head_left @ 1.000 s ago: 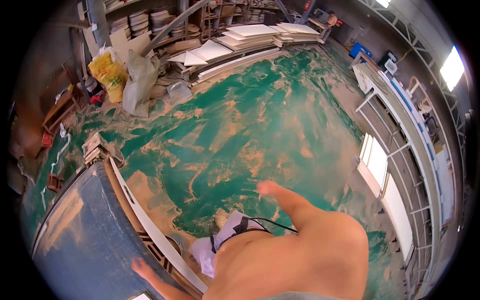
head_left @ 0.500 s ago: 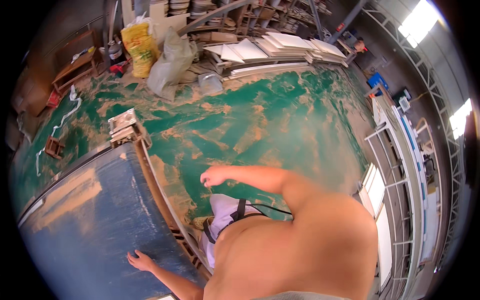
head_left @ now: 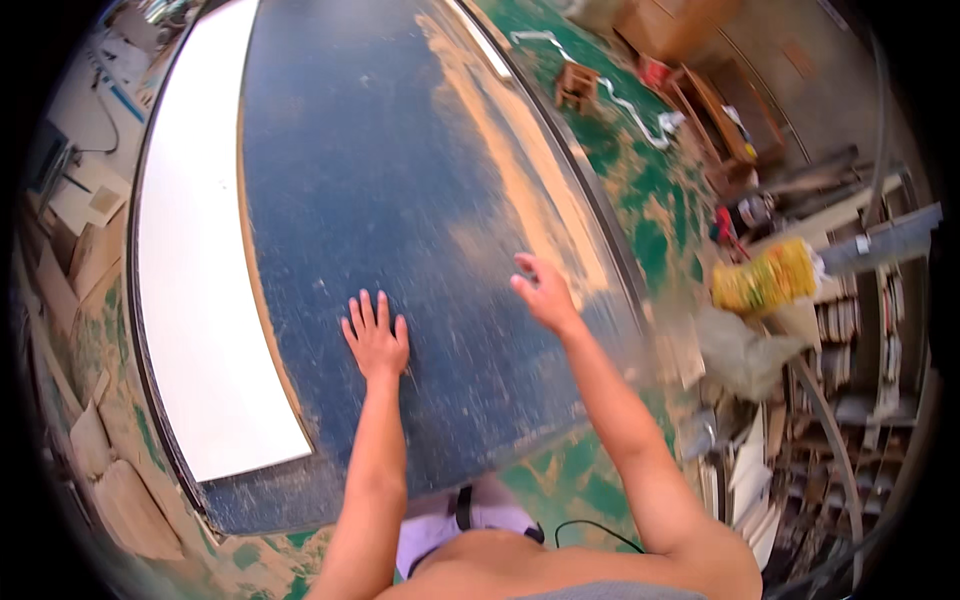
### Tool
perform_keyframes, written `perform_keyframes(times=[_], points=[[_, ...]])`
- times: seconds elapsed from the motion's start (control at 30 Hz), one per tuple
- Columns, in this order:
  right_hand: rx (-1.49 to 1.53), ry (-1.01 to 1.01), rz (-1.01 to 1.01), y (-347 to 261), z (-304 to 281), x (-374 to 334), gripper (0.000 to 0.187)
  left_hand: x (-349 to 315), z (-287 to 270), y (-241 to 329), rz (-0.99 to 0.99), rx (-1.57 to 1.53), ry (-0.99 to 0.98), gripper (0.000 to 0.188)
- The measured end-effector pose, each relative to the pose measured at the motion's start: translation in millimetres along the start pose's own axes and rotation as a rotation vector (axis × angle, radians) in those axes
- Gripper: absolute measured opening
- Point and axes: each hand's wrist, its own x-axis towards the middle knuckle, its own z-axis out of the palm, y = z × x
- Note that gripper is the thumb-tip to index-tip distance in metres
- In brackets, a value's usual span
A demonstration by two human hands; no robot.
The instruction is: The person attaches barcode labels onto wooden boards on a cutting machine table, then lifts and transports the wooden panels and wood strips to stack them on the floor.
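Observation:
A large dark blue worktable (head_left: 340,200) with a worn, scuffed top spreads out before me. My left hand (head_left: 377,345) lies palm down on it near the middle of my end, fingers spread and holding nothing. Farther right, my right hand (head_left: 545,293) appears to hover over the tabletop, its fingers loosely bent and apart, with nothing in them. Close to that hand runs a band of tan sawdust (head_left: 500,160) along the table's right side. A long white board (head_left: 195,270) with a tan edge lies flat along the left side, apart from both hands.
Sawdust covers parts of the green floor (head_left: 600,480). Off to the right are a small wooden stool (head_left: 577,87), a yellow sack (head_left: 765,280), a pale sack (head_left: 740,350) and shelves of stacked pieces (head_left: 840,320). Brown panels (head_left: 135,510) lean at the lower left.
My view has swung left, bringing the table from the lower left to straight ahead. The right hand has gone from above the floor to over the table; the left still rests on the top.

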Motion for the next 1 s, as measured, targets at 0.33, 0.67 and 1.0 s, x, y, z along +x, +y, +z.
perform_keyframes(times=[0.33, 0.67, 1.0], points=[[-0.683, 0.294, -0.057, 100, 3, 428, 0.051, 0, 16, 16, -0.029, 0.034, -0.06, 0.06], [-0.77, 0.159, 0.011, 106, 22, 582, 0.046, -6, 25, 13, -0.039, 0.065, -0.254, 0.065], [-0.876, 0.323, -0.144, 120, 16, 580, 0.032, 1, 32, 18, -0.051, 0.034, -0.242, 0.064]])
